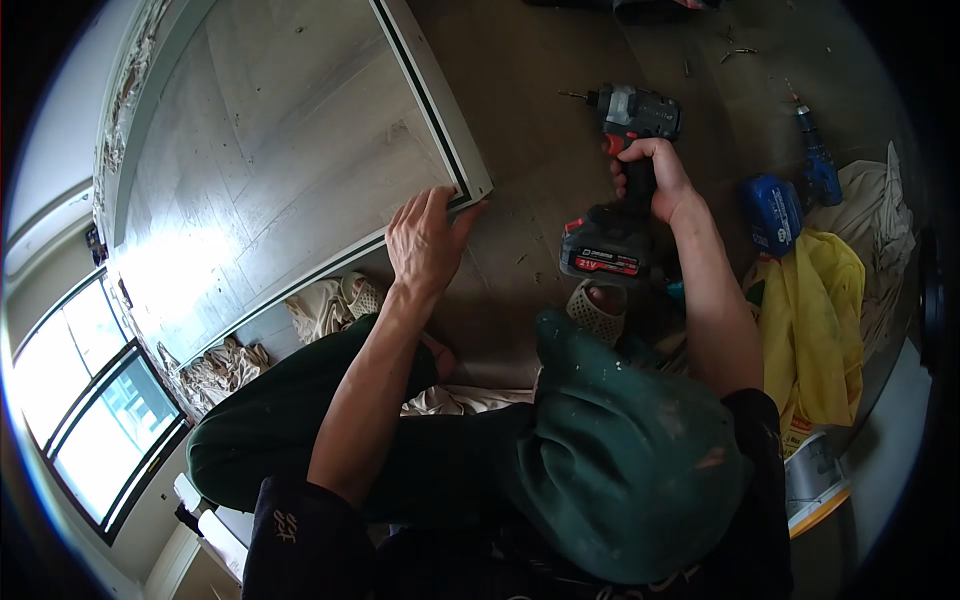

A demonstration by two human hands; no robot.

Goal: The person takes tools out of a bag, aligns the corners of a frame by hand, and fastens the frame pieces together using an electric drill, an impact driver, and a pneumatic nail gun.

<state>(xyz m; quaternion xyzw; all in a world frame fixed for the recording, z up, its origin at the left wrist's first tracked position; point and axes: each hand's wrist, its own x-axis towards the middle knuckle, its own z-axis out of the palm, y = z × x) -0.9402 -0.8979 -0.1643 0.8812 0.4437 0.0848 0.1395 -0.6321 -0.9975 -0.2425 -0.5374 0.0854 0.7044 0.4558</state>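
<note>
My left hand point(425, 240) is at the near corner of a pale frame point(425, 85) with a black strip along its inner edge. Its fingers lie over the corner and the thumb is on the outer side. My right hand point(655, 180) is wrapped around the grip of a cordless drill driver point(640, 112), index finger at the red trigger. A thin bit point(573, 95) sticks out of its nose, pointing left, apart from the frame. The battery pack point(605, 250) at its base is marked 21V. Wood-look planks show inside the frame.
On the right are a blue drill point(820, 165), a blue case-like item point(771, 215) and a yellow cloth point(815, 320). Small metal bits point(738, 52) lie on the floor at upper right. Crumpled cloth point(225, 370) lies at left, near a window point(105, 400). My knees and sandals are below the frame.
</note>
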